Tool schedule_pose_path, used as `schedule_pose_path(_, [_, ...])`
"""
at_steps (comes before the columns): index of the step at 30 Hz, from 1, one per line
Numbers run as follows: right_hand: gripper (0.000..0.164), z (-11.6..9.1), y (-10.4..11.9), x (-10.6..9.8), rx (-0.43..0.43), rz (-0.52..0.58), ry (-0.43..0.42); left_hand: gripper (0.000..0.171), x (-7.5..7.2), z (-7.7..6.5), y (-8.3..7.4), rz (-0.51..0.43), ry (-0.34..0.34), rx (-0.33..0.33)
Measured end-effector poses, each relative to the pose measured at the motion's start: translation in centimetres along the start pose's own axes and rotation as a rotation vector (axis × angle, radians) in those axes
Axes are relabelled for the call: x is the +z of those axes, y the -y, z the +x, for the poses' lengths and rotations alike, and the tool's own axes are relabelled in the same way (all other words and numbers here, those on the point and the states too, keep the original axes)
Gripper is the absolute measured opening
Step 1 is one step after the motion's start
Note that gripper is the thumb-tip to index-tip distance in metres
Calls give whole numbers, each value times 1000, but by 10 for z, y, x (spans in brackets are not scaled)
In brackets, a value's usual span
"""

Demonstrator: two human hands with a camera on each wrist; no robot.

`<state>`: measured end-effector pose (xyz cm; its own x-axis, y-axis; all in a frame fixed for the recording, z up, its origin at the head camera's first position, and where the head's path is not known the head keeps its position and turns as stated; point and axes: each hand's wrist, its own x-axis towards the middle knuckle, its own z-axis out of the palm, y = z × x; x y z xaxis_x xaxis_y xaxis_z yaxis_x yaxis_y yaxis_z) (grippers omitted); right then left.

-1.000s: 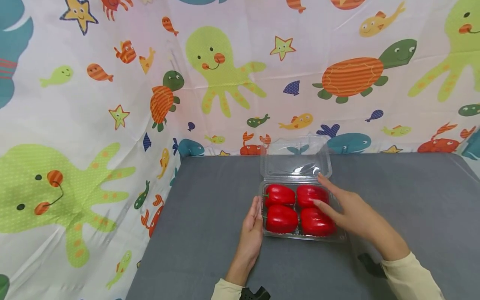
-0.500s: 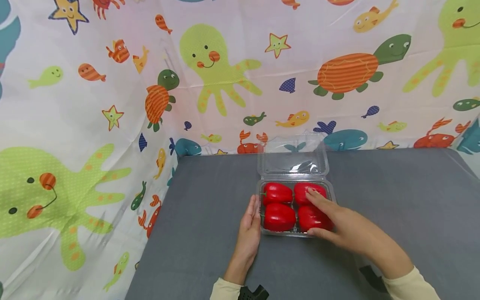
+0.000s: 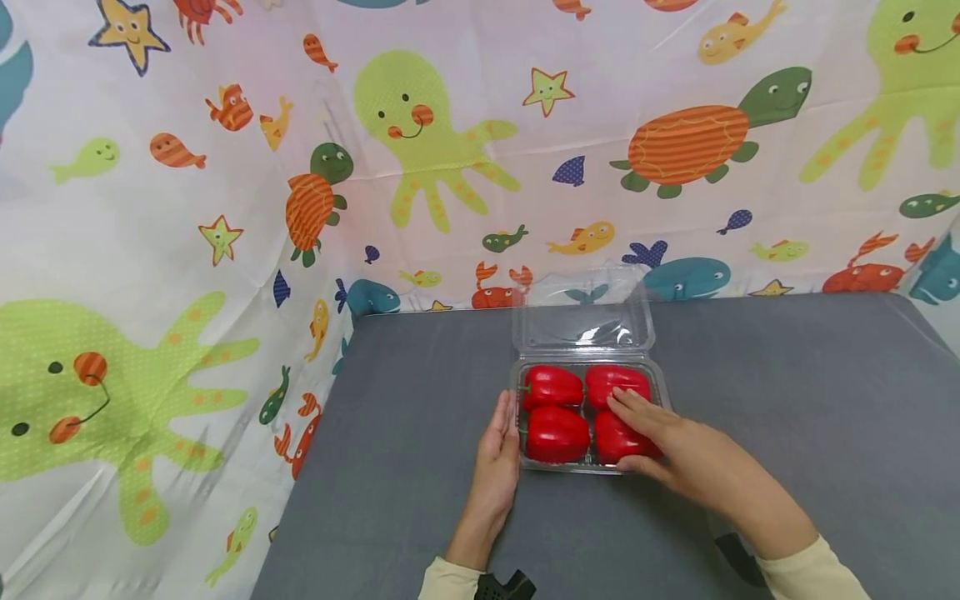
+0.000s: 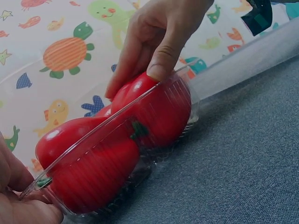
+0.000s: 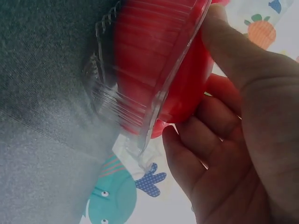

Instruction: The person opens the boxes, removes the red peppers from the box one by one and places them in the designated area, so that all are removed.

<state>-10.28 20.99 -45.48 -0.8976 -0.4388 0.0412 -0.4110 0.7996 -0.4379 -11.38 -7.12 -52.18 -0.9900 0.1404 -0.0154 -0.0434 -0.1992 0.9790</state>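
Red bell peppers [image 3: 555, 435], a pair in each of two rows, lie in a clear plastic clamshell container [image 3: 570, 468] whose lid [image 3: 585, 323] stands raised at the back. My left hand [image 3: 491, 471] is at the container's left wall; in the left wrist view, thumb and finger pinch its rim. My right hand [image 3: 697, 462] grips the front right bell pepper [image 3: 615, 438], thumb at the near side and fingers over the far side. In the right wrist view its fingers curl around that red pepper [image 5: 189, 93] above the rim. The hand hides the pepper's right part.
The container stands on a grey tabletop [image 3: 405, 417]. A white curtain [image 3: 465, 200] printed with sea animals hangs behind the table and along its left side. Dark wrist devices sit at both cuffs.
My right hand has come left and nearer from the container's right edge, taking hold of the front right bell pepper. My left hand stays at the left wall. The head view has shifted slightly.
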Motion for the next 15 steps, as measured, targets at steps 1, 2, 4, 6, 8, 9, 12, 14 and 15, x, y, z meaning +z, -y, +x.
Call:
schedule_pose_path(1, [88,0,0,0,-4,-2,-3,62,0,0,0,1,-2,0])
schedule_pose_path(2, [87,1,0,0,-5,-5,-3,62,-1,0,1,6,-2,1])
schedule_pose_path(4, [86,2,0,0,-3,-9,1,62,-2,0,1,2,1,0])
schedule_pose_path(6, [85,2,-1,0,-2,-16,6,61,-2,0,2,-3,5,-2])
schedule_pose_path(8, [84,3,-1,-1,0,-24,9,61,-2,0,2,-6,7,-4])
schedule_pose_path(9, [84,3,-1,-1,0,-29,9,61,-2,1,3,-7,7,-6])
schedule_pose_path(12, [82,4,-1,-2,-5,-40,7,61,-2,1,3,-10,9,-1])
schedule_pose_path(14, [81,4,0,-3,-9,-45,7,61,-2,1,3,-9,10,2])
schedule_pose_path(15, [81,4,0,-3,-13,-45,7,61,-2,1,3,-9,12,3])
